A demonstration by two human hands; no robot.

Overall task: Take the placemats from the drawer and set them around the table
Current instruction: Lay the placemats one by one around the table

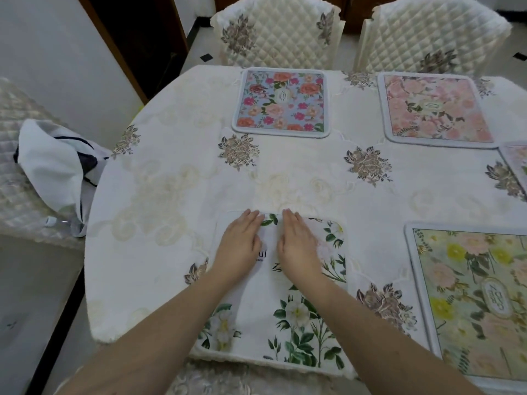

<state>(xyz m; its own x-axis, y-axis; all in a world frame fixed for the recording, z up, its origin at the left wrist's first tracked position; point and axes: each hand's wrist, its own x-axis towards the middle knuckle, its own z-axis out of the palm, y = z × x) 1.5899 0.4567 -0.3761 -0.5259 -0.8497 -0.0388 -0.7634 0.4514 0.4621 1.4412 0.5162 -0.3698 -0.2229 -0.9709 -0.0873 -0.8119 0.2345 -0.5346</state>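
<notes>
Both flat palms, left hand (pixel 241 242) and right hand (pixel 298 242), press the white floral placemat (pixel 288 315) at lower centre; it looks thin, limp, best lifted by its edges.

One head-worn camera looks forward and steeply down, close over the near edge of the round, cream embroidered-cloth worktop (pixel 176 172). Two quilted cream chairs (pixel 278 32) fill the frame's top.

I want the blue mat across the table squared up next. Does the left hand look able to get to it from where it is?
Probably yes. The left hand lies flat on the white floral placemat, holding nothing, and only bare tablecloth lies between it and the blue floral placemat. It sits at the far side, so a lean forward may be needed.
</notes>
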